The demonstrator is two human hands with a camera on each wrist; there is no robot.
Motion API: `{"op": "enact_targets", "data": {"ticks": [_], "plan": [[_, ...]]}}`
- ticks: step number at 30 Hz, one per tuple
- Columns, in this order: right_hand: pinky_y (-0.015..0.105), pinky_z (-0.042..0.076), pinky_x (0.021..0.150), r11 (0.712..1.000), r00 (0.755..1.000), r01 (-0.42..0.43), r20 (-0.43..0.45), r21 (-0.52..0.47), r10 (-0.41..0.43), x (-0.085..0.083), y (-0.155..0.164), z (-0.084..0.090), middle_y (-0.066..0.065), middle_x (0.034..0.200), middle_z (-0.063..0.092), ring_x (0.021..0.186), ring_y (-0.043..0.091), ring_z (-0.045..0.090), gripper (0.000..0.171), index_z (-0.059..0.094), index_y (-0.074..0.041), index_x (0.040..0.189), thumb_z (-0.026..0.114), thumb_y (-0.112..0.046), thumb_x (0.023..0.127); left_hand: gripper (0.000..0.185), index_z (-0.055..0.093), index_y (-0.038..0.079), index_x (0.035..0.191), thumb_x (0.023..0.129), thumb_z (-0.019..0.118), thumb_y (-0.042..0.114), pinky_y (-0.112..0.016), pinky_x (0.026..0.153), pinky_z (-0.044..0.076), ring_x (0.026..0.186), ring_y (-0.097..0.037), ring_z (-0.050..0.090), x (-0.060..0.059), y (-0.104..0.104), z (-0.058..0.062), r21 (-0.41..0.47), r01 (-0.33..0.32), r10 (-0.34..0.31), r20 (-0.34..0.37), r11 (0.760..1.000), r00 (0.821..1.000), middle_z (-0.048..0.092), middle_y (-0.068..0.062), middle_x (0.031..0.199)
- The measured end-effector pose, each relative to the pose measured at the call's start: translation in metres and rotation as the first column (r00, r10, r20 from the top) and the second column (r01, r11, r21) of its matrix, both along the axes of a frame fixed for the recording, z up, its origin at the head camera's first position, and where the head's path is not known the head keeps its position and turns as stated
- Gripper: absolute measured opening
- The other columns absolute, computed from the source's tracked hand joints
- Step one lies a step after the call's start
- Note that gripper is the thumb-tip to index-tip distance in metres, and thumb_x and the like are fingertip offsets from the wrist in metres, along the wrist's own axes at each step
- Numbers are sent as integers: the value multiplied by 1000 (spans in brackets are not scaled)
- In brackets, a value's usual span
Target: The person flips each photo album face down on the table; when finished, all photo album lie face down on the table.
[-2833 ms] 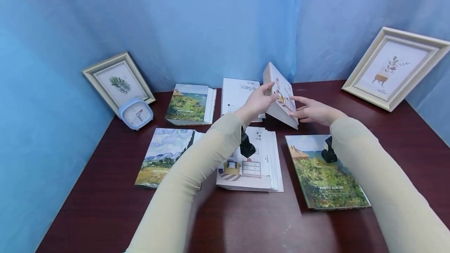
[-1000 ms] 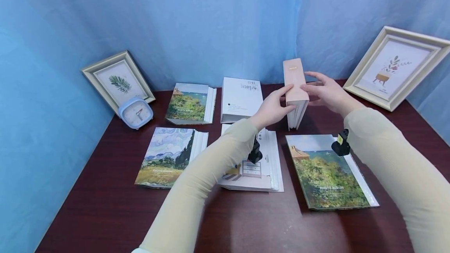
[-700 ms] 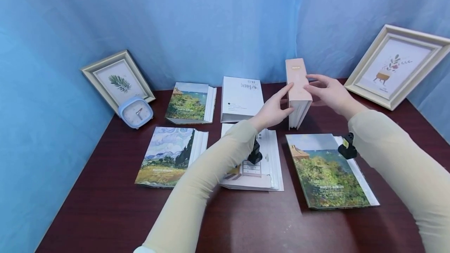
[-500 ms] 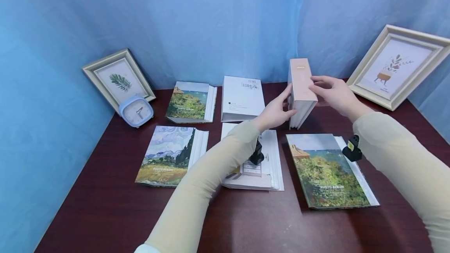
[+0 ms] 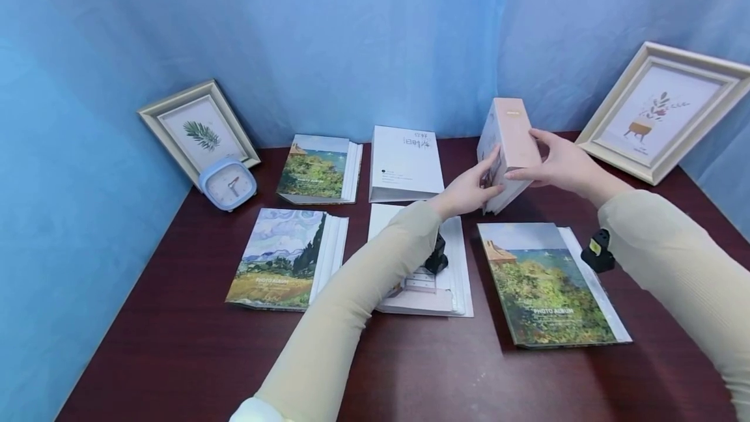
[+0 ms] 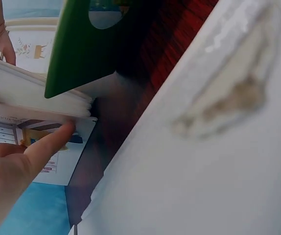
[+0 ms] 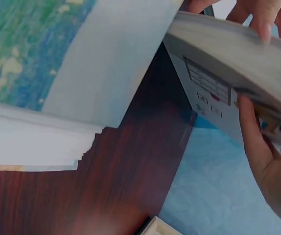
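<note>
Standing on its lower edge at the back of the counter (image 5: 410,370), tilted a little, the pink photo album (image 5: 508,145) is held between both hands: the left hand (image 5: 469,191) presses its fingers against the illustrated cover, thumb toward the spine, and the right hand (image 5: 562,163) curls around the opposite side near the top. Each grip is clenched on the album. It looks thick and stiff-boarded, probably fairly heavy for its size, with a smooth cover that could slide; the block of pages seen from the wrist views may splay if only one cover is taken, so holding both boards at mid-height seems safest. Just below the left hand lies a white illustrated album (image 5: 433,279), and just left of it a white boxed album (image 5: 404,161). Below the right hand lies a landscape photo album (image 5: 541,288); a leaning picture frame (image 5: 662,112) stands to its right. Farther left are two more painted albums (image 5: 281,259) (image 5: 319,168), a blue clock (image 5: 227,182) and a leaf picture frame (image 5: 196,129).
</note>
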State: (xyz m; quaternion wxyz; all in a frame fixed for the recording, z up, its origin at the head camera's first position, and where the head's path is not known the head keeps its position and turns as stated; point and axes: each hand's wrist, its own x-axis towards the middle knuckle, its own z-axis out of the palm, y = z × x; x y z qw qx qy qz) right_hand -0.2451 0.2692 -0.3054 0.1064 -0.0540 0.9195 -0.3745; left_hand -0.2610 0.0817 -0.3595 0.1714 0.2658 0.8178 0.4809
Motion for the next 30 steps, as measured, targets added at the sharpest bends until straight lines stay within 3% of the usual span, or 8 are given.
{"op": "enact_targets", "data": {"ticks": [5,12,20,26,30], "plan": [[55,48,90,999,999,32,-13,10,-32,1,1,-5,35,146,24,121,49,43,114,-6,-2,151,71,-47,81,76,5,36,152,97,55,21,-26,106,38,139,-15,33,-4,-1,-1,-72,15,-19,-50,997,999,20,1,158],[59,42,96,997,997,74,-17,-31,-74,-2,8,-15,35,147,22,124,48,40,109,-6,-7,152,67,-49,84,72,9,36,152,97,54,24,-22,94,40,134,-14,39,-8,1,-2,-139,24,-36,-82,990,996,20,1,158],[60,39,99,997,996,80,32,-7,-80,-4,17,-17,36,150,13,128,50,36,109,-10,-5,151,65,-49,86,68,5,35,152,100,47,29,-21,104,35,140,-12,31,-6,5,0,-223,38,-61,-97,974,993,21,3,158],[60,39,98,997,996,66,65,38,-68,-7,29,-24,38,149,10,129,52,33,108,-11,-1,149,64,-47,87,57,12,32,152,102,39,33,-26,114,25,145,-15,16,-8,11,1,-341,45,-88,-111,939,990,15,-5,159],[61,38,98,997,993,62,96,45,-66,-11,39,-31,38,149,9,130,53,31,110,-12,0,149,66,-46,86,54,15,34,152,103,37,35,-30,116,22,145,-18,19,-9,14,-1,-409,42,-90,-100,912,991,14,-6,159]]}}
